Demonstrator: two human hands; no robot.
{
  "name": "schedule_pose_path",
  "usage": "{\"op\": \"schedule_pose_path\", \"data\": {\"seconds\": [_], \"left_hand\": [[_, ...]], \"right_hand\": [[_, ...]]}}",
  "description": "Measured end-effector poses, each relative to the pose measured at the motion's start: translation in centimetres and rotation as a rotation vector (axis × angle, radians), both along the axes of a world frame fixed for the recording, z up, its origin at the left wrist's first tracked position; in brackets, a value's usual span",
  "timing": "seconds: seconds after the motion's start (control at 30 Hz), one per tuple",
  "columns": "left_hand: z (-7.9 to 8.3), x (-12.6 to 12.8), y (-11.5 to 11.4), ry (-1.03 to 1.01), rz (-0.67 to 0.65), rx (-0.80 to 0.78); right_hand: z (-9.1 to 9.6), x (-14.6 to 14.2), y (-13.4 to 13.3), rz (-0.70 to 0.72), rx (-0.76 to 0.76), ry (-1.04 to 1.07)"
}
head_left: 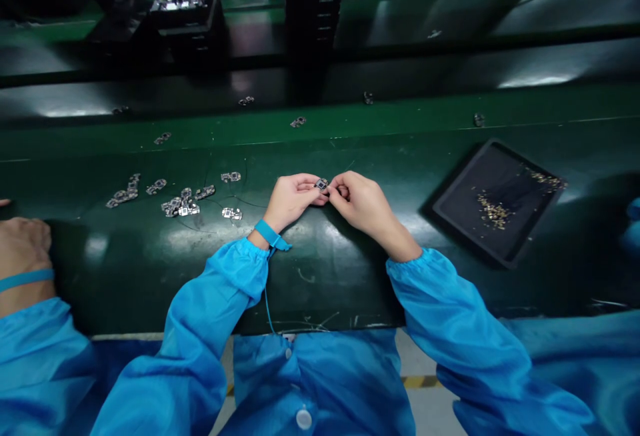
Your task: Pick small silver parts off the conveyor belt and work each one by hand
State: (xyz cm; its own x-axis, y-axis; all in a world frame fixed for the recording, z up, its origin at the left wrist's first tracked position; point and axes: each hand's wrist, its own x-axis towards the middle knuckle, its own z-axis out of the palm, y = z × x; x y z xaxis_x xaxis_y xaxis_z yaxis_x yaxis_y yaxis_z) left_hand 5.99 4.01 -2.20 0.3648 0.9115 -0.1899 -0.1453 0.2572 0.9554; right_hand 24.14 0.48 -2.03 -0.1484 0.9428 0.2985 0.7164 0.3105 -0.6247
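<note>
My left hand (pixel 290 199) is closed, holding a small circuit board (pixel 321 184) between thumb and fingers above the green work surface. At the board's right edge, the thumb and fingertips of my right hand (pixel 357 201) are pinched together. Whatever may be between those fingertips is too small to make out. Left of my hands lie several similar circuit boards (pixel 189 209), some bunched together, with thin wires around them. A blue wristband (pixel 270 233) with a cord circles my left wrist.
On the right sits a black tray (pixel 457 199) holding small gold-coloured parts (pixel 495 213). More boards (pixel 299 121) lie spaced along a green strip (pixel 335 126) farther back. A co-worker's hand (pixel 23 246) rests at the left edge. Black equipment (pixel 185 3) stands at the far side.
</note>
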Motion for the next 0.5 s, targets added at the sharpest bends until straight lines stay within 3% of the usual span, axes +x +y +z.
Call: {"op": "schedule_pose_path", "data": {"seconds": [0.27,0.5], "left_hand": [[-0.09,-0.36,0.18,0.015,-0.047,0.010],[0.19,-0.92,0.31,0.028,-0.175,0.040]], "right_hand": [[0.28,-0.03,0.08,-0.022,-0.088,0.030],[0.76,0.32,0.00,0.058,-0.156,0.123]]}}
